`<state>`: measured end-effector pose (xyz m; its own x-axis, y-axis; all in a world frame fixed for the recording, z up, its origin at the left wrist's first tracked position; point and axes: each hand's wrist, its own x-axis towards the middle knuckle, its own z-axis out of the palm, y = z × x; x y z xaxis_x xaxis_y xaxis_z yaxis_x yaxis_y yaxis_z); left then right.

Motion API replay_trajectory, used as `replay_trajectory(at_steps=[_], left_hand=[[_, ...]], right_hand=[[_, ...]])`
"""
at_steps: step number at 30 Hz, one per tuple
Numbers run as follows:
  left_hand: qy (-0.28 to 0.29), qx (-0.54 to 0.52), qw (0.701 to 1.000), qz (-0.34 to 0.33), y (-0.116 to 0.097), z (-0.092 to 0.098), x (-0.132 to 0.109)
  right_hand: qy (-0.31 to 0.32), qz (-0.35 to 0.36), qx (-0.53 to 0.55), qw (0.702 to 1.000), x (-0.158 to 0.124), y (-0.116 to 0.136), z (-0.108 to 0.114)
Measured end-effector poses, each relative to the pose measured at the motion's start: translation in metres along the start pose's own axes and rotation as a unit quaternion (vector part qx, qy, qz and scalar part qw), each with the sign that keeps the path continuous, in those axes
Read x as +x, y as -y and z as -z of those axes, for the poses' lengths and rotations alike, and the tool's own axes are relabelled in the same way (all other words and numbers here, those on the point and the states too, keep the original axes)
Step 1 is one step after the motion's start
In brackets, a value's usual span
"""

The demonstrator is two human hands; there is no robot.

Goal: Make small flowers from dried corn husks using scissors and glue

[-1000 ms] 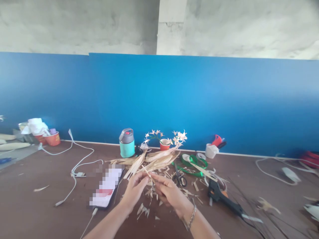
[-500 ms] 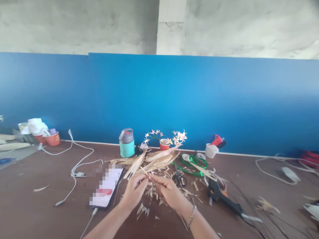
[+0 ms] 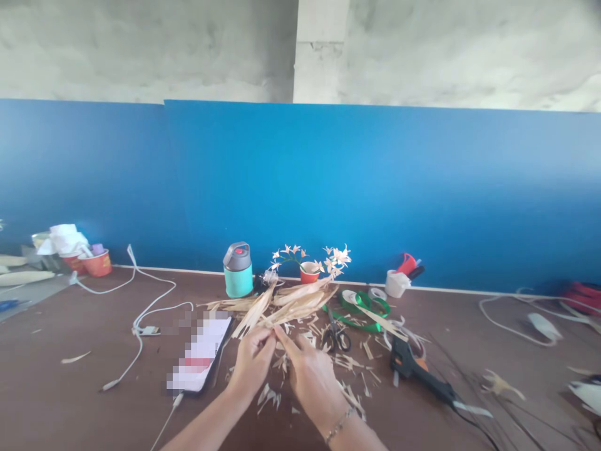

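My left hand (image 3: 253, 360) is closed in a pinch on a thin strip of dried corn husk (image 3: 266, 322), held low over the table. My right hand (image 3: 312, 379), with a bracelet at the wrist, meets it from the other side. Its index finger stretches to the left fingertips while the other fingers curl in; what they hold, if anything, is hidden. Just beyond the hands lies a pile of dried corn husks (image 3: 303, 302). Husk scraps (image 3: 270, 396) are scattered around and below them. Black scissors (image 3: 337, 339) rest to the right of the fingers.
A phone (image 3: 201, 354) lies at left, with a teal flask (image 3: 238, 280) behind. At the back, a red cup (image 3: 309, 273) holds pale husk flowers (image 3: 339, 257). Green ribbon (image 3: 375, 322), a white cup (image 3: 397, 285) and a glue gun (image 3: 417, 373) are at right. White cables (image 3: 141, 313) cross the left.
My right hand has turned and its index finger now stretches forward against the left fingertips, where both hands pinched together before. The husk strip shows less. My left hand has barely moved.
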<state>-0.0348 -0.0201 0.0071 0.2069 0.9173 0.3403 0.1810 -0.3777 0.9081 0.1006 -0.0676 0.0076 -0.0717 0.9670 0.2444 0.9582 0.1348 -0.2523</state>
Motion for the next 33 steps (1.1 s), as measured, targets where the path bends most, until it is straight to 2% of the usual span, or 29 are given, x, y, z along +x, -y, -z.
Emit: replay_trajectory(at_steps=[3,5,6,7,10,11,12,13,15,16,20,22,26,28,30,31,33], left_hand=[[-0.001,0.0,1.0,0.002,-0.004,0.003,0.0],[-0.008,-0.005,1.0,0.013,-0.005,0.005,0.001],[-0.012,-0.008,1.0,0.019,-0.004,0.006,0.002],[-0.012,-0.012,1.0,0.024,-0.004,0.006,0.004],[0.003,-0.024,1.0,0.019,0.001,0.005,0.006],[0.014,-0.025,1.0,0.011,0.001,0.004,0.006],[0.027,-0.024,0.999,0.003,0.001,0.003,0.006],[0.038,-0.022,0.999,-0.005,0.001,0.003,0.006],[0.049,-0.014,0.998,-0.021,-0.001,0.003,0.005],[0.047,-0.011,0.998,-0.027,-0.003,0.003,0.005],[0.033,0.003,0.999,-0.029,-0.003,0.004,0.005],[0.028,0.011,0.999,-0.024,0.0,0.004,0.005],[0.017,0.04,0.999,-0.025,0.005,0.001,0.003],[0.008,0.054,0.998,-0.031,0.005,0.001,0.002],[0.001,0.067,0.997,-0.044,0.005,0.003,0.003],[0.003,0.079,0.996,-0.052,0.006,0.004,0.004],[0.013,0.127,0.99,-0.063,0.01,0.009,0.008]], right_hand=[[-0.038,-0.077,0.068,0.994,0.007,-0.016,0.001],[-0.088,-0.074,0.227,0.967,0.01,-0.026,0.005],[-0.077,-0.091,0.325,0.938,0.011,-0.029,0.008],[-0.038,-0.116,0.42,0.899,0.011,-0.029,0.011],[0.125,-0.158,0.618,0.76,0.008,-0.022,0.018],[0.156,-0.159,0.646,0.73,0.007,-0.018,0.018],[0.173,-0.158,0.662,0.712,0.006,-0.015,0.018],[0.176,-0.158,0.667,0.707,0.006,-0.013,0.017],[0.164,-0.149,0.657,0.721,0.006,-0.012,0.014],[0.15,-0.134,0.642,0.74,0.007,-0.012,0.012],[0.05,-0.003,0.508,0.86,0.008,-0.015,0.009],[0.015,0.048,0.419,0.907,0.006,-0.013,0.01],[-0.009,0.06,0.206,0.977,0.001,-0.004,0.008],[-0.006,0.022,0.098,0.995,0.001,-0.007,0.006],[-0.021,-0.033,0.026,0.999,0.004,-0.017,0.005],[-0.044,-0.05,0.013,0.998,0.006,-0.024,0.005],[-0.125,-0.033,0.032,0.991,0.008,-0.039,0.006]])
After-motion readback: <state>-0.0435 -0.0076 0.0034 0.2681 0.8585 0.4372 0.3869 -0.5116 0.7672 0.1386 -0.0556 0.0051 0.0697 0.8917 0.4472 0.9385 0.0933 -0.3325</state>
